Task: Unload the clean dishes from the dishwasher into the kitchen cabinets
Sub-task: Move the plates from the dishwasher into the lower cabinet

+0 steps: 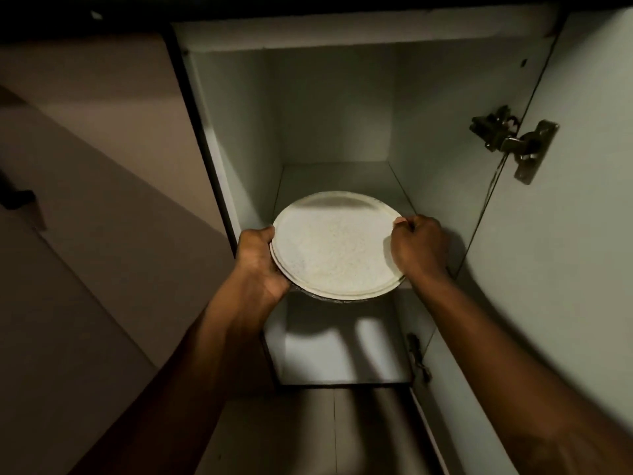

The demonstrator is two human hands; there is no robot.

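1. Plate: a round, pale, speckled plate with a raised rim, held face up and roughly level at the front of an open cabinet. A second rim line and a dark edge show beneath its near side; whether these belong to further plates stacked under it cannot be told.
2. Left hand: closed on the plate's left edge, the palm cupped against the rim and the fingers curled under it, out of sight.
3. Right hand: closed on the plate's right edge, knuckles up, with the fingertips pinching the rim at its far right side.
4. Forearms: both are bare and reach in from the lower corners, meeting the plate from opposite sides.
5. Shelf: a white board directly behind the plate, bare where visible. Whether the plate's far edge touches it cannot be told.
6. Lower compartment: the white floor below the plate, crossed by the shadows of plate and arms.
7. Cabinet: white inner walls with a dark front edge on the left.
8. Door: swung open to the right, its pale inner face turned to the camera.
9. Upper hinge: metal, joining door and right wall; a lower hinge sits near the bottom.
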